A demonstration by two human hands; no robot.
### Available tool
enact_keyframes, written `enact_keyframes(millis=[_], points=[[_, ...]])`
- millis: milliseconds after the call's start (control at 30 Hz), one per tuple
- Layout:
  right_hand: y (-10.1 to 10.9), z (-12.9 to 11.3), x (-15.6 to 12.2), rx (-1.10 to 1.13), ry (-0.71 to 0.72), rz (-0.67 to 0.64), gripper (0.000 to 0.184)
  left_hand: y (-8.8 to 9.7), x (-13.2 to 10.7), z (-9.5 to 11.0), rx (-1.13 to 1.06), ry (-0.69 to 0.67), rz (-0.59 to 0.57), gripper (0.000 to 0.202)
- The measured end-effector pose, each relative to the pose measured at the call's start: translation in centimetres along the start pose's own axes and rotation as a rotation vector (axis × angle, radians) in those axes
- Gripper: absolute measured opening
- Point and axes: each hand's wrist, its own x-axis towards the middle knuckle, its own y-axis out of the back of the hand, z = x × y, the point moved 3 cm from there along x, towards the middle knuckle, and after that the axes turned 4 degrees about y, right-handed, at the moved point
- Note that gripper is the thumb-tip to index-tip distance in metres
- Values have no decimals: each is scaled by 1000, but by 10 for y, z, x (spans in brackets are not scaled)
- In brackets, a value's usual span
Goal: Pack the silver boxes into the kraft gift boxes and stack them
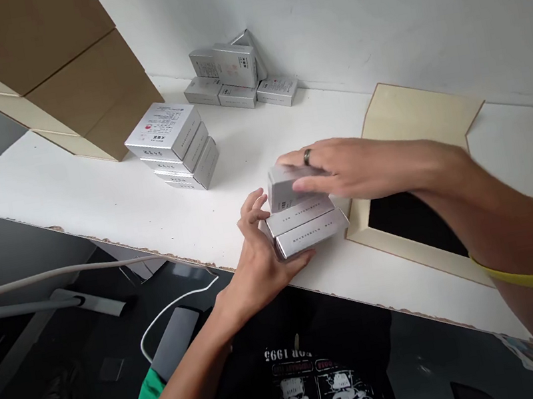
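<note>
A small stack of silver boxes sits near the front edge of the white table. My left hand cups the stack's left and front side, fingers curled against the lower boxes. My right hand, with a ring on one finger, reaches in from the right and grips the top silver box, fingers laid over it. That top box sits tilted on the two boxes below it.
Another stack of silver boxes stands left of centre; a looser pile of silver boxes lies by the white wall. Brown cardboard cartons lean at the back left. An open beige case with a black inside lies right of the hands. A white cable hangs below the table edge.
</note>
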Motion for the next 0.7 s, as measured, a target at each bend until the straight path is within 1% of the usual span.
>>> enact_keyframes(millis=[67, 133, 200, 267, 300, 333, 400, 467, 567, 633, 700], points=[[-11, -3, 5, 36, 71, -57, 45, 0, 0, 2, -1, -36, 7, 66], [-20, -1, 5, 121, 67, -79, 58, 1, 0, 3, 7, -70, 26, 68], [-22, 4, 0, 196, 19, -2, 69, 2, 0, 4, 39, -75, 30, 78], [-13, 9, -9, 210, -39, 120, 76, 3, 1, 4, 72, -23, 3, 93], [-6, 13, -13, 195, -62, 171, 76, 4, 1, 3, 86, 14, -22, 96], [2, 16, -15, 170, -81, 203, 73, 4, 3, 3, 98, 45, -52, 99], [19, 29, -13, 109, -146, 200, 66, 5, 5, 4, 121, 61, -109, 100], [37, 50, 3, 7, -257, 178, 64, 5, 7, 6, 145, 35, -140, 103], [64, 91, 47, -188, -435, 192, 72, 3, 5, 4, 138, 27, -133, 116], [76, 116, 83, -270, -489, 223, 78, 0, 1, 1, 110, 36, -114, 121], [82, 133, 118, -299, -516, 269, 87, -5, -4, -1, 67, 36, -97, 120]])
